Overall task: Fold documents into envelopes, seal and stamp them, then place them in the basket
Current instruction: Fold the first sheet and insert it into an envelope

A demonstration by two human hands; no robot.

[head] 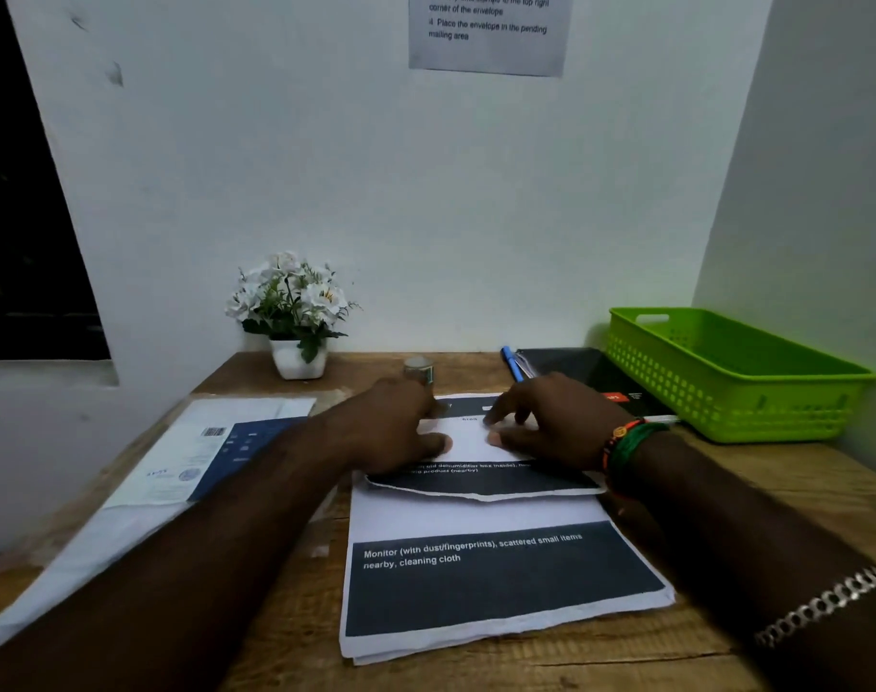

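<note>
A stack of printed documents (501, 581) with dark bands lies on the wooden table in front of me. The top sheet (481, 484) is folded over at the far half of the stack. My left hand (396, 427) and my right hand (551, 422) both press down on that folded sheet, thumbs pointing toward each other and fingers spread over the paper. Envelopes (176, 467), white with a blue panel, lie in a pile at the left. The green plastic basket (725, 377) stands empty at the far right.
A white pot of white flowers (296, 312) stands at the back left by the wall. A small round jar (418, 372) sits behind my left hand. A blue pen (512, 364) and a dark folder (576, 364) lie beside the basket. An instruction sheet (491, 32) hangs on the wall.
</note>
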